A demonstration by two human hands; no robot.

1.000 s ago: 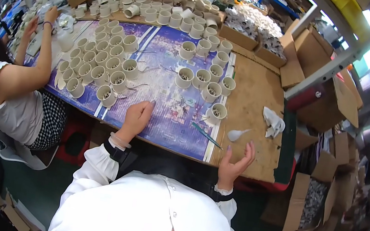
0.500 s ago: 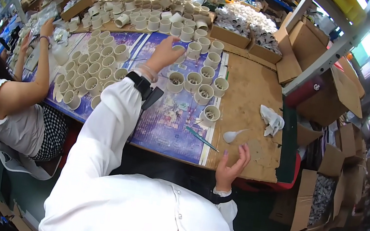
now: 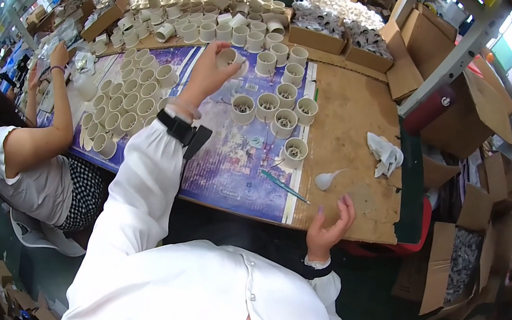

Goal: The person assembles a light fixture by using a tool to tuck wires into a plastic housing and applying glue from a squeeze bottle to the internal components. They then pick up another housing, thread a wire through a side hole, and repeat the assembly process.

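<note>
My left hand (image 3: 205, 76) reaches over the far middle of the table, its fingers wrapped round a cream cylindrical cup (image 3: 230, 61). Several like cups, with small wired parts inside, stand to its right, among them a nearer one (image 3: 295, 150). At the table's front edge, my right hand (image 3: 328, 232) is held with fingers apart and nothing in it. Teal tweezers (image 3: 285, 186) lie to its left, and a small white bulb-shaped bottle with a thin spout (image 3: 324, 181) rests just beyond it.
A crumpled white cloth (image 3: 384, 154) lies on the cardboard-covered right side. More cups (image 3: 130, 102) stand in rows at left, with a large heap behind. Cartons of small parts (image 3: 317, 40) line the back. A metal post (image 3: 437, 74) rises at right; a co-worker (image 3: 38, 154) sits at left.
My left hand has lifted the cup from its spot among the others and drawn it a little to the left. My right hand remains open near the table edge.
</note>
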